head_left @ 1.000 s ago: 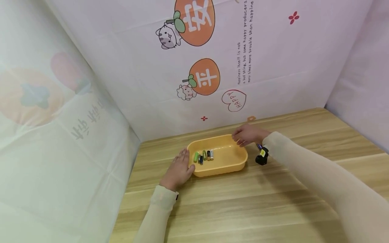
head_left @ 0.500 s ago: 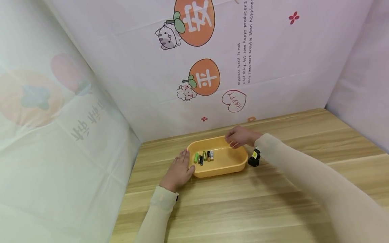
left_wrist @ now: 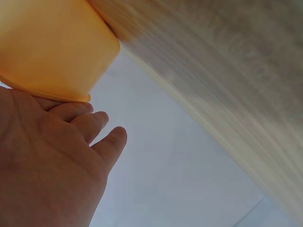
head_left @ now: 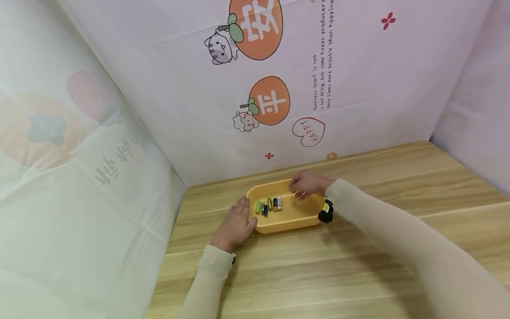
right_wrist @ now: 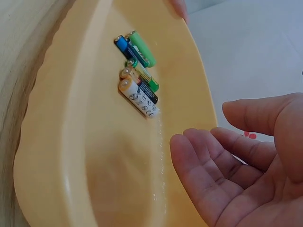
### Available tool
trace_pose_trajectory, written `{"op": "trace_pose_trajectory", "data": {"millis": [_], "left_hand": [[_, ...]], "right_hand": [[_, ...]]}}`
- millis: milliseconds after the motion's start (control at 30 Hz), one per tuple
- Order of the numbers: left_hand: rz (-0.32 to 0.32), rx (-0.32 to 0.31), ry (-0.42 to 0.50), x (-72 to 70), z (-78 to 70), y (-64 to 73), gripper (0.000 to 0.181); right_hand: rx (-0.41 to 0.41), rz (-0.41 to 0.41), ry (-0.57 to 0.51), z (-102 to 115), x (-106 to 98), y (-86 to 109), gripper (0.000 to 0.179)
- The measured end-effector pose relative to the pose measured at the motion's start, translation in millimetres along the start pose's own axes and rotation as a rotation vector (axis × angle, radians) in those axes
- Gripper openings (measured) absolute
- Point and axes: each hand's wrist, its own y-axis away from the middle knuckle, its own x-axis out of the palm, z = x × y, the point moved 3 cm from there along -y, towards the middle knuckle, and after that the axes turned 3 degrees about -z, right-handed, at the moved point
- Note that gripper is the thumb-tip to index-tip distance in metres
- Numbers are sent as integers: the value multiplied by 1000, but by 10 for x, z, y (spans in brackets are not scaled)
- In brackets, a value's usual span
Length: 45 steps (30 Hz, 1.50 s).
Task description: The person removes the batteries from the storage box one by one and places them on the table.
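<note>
While the left hand (head_left: 233,226) is resting straight-fingered against the left end of the tray (head_left: 291,225), the right hand (head_left: 307,185) is hovering by its back rim, fingers loosely bent; neither is gripping anything. Six batteries (right_wrist: 140,86) are lying inside, toward the left end.

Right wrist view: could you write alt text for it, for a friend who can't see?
A right hand, loosely curled and seemingly empty, is at the edge of a yellow tray where a cluster of batteries lies. A sliver of the left hand shows at the tray's rim near the top; a wooden table runs down the left side.
</note>
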Motion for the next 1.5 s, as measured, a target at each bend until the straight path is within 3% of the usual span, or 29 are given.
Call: {"op": "trace_pose_trajectory", "data": {"millis": [367,533,1067,1500], "left_hand": [[1,-9,-8,-55,-53,20,68],[8,-10,-5,-64,-63,23,68],[-16,2,-7,-70,-63,13,67],[-5,-1,-10,-45,-42,27,68]], "right_hand": [[11,-24,-3,9,117,-34,25],[22,-19,-2,-16,165,-82,29],[39,0,64,-58,283,-127,26],[39,-49,138,-60,386,-159,24]]}}
